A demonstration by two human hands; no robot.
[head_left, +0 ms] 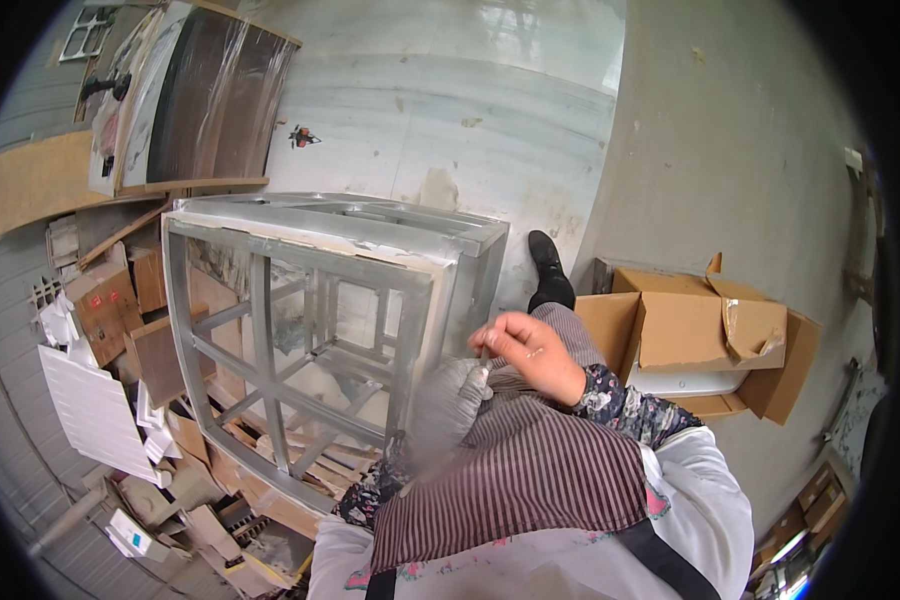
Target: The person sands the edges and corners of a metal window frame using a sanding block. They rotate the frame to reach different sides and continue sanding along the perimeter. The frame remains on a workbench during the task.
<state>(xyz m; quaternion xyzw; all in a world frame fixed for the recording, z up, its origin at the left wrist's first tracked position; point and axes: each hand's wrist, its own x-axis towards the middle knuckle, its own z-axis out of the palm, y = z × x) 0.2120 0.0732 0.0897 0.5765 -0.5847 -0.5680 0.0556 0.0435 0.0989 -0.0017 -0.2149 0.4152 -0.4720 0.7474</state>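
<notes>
My left hand (452,402), in a grey glove and partly smeared by motion, is raised in front of my striped apron (530,460). Its fingers look curled, and what they may hold is hidden. Bare and just to the right, my right hand (536,352) has thumb and fingers pinched together close to the gloved fingertips. A tiny thin thing seems to be between the two hands, too small to name. On my left stands a grey metal frame (262,300) of welded bars with open squares. Both hands are apart from it, the left one nearer.
An open cardboard box (710,330) lies on the floor to my right. Cardboard pieces, a white panel (95,410) and wood scraps crowd the left side. Film-wrapped brown panels (210,100) stand at the far left. A small orange-and-black tool (303,137) rests on the floor beyond the frame.
</notes>
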